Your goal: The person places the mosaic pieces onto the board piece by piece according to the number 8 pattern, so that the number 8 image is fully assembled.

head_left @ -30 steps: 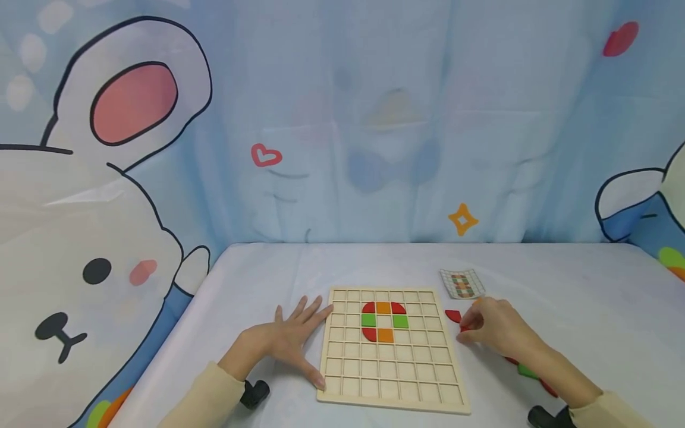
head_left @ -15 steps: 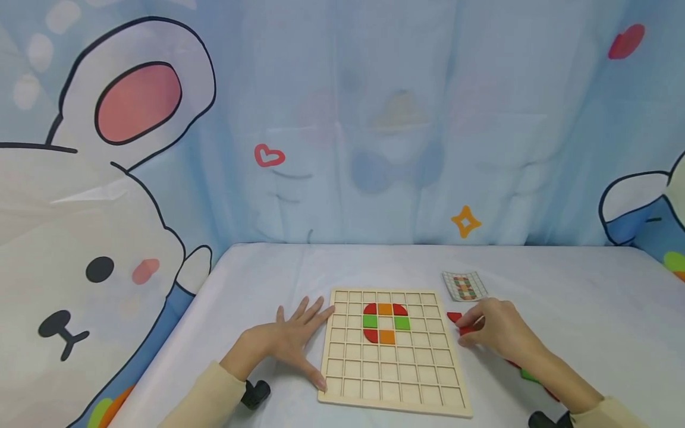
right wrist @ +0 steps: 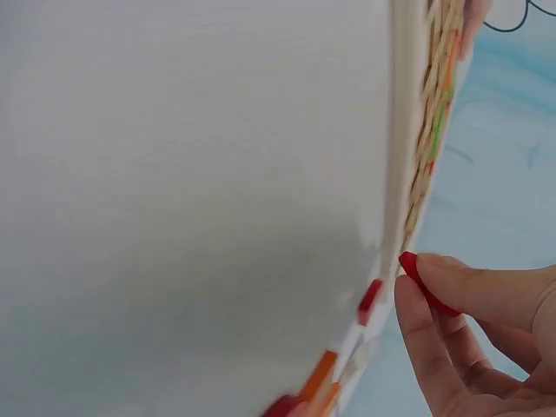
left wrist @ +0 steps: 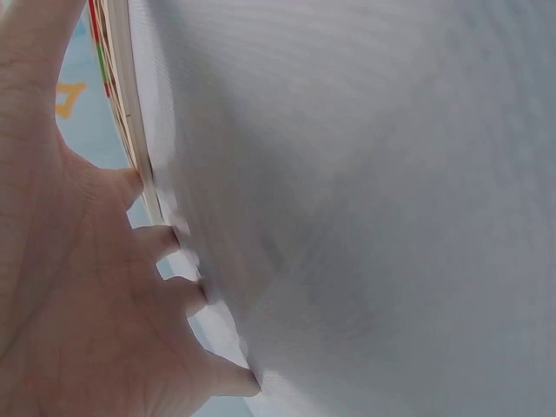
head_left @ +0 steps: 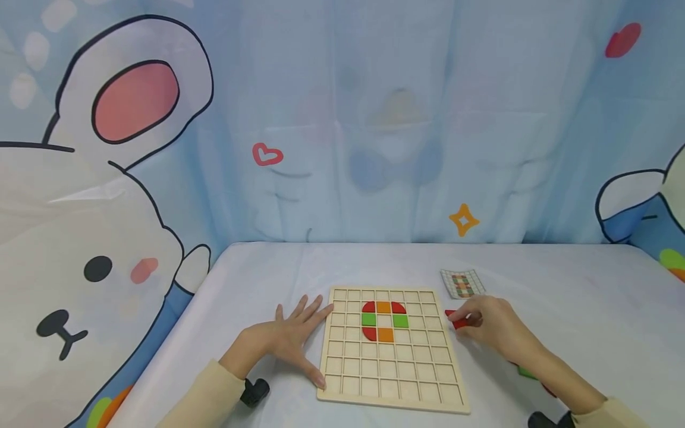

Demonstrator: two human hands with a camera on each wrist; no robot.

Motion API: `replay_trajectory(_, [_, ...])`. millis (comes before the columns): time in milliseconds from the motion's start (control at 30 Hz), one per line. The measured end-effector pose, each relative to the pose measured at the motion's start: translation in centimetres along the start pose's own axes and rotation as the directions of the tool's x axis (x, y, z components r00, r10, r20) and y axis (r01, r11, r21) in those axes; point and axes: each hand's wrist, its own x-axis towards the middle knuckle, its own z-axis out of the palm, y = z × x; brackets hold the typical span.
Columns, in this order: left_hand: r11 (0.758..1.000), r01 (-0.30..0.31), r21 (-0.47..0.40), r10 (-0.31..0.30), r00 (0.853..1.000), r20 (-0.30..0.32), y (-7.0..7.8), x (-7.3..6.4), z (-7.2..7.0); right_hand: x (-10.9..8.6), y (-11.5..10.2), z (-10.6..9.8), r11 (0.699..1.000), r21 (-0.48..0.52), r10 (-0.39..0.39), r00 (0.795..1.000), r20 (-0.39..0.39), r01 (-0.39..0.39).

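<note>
A pale wooden grid board point(head_left: 396, 374) lies flat on the table. Near its top, red rounded tiles, orange squares point(head_left: 383, 307) and green squares point(head_left: 400, 321) surround one bare cell. My left hand point(head_left: 289, 339) is spread on the cloth, thumb and index finger touching the board's left edge. Right of the board, my right hand point(head_left: 497, 327) pinches a red rounded tile point(right wrist: 426, 282) between thumb and fingers. Just beyond that hand lies another red tile point(head_left: 449, 312), partly hidden. In the right wrist view, orange tiles point(right wrist: 320, 373) lie on the cloth past the fingers.
A small pattern card point(head_left: 462, 284) with a printed grid lies beyond the board's upper right corner. A green tile point(head_left: 527, 373) and a red tile point(head_left: 549, 390) show partly under the right forearm. A printed curtain point(head_left: 342, 178) hangs behind the table.
The red tile has come up off the table in my right hand's pinch, and that hand has shifted slightly toward the board. My left hand and the tiles on the board stay put.
</note>
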Motion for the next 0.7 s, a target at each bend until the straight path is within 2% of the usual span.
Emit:
replay_trajectory(200, [1.000,-0.005,0.000,0.005,1.000,-0.002,-0.1,0.1,0.0,0.5,-1.3,0.4,0.992,0.067,-0.109,0.994,-0.003,0.109])
replay_trajectory(400, [1.000,-0.007,-0.001,0.007,1.000,-0.006,0.0,0.0,0.0,1.1,-3.0,1.3,0.977,0.106,-0.189,0.981,0.049,0.183])
replay_trajectory(567, [1.000,-0.011,-0.001,0.011,1.000,-0.009,0.0,0.0,-0.1,2.1,-4.4,2.3,0.971,0.129,-0.216,0.970,0.107,0.202])
replay_trajectory(700, [1.000,-0.009,0.003,0.009,1.000,-0.007,0.0,0.0,-0.1,2.7,-5.4,3.0,0.976,0.127,-0.195,0.972,0.132,0.178])
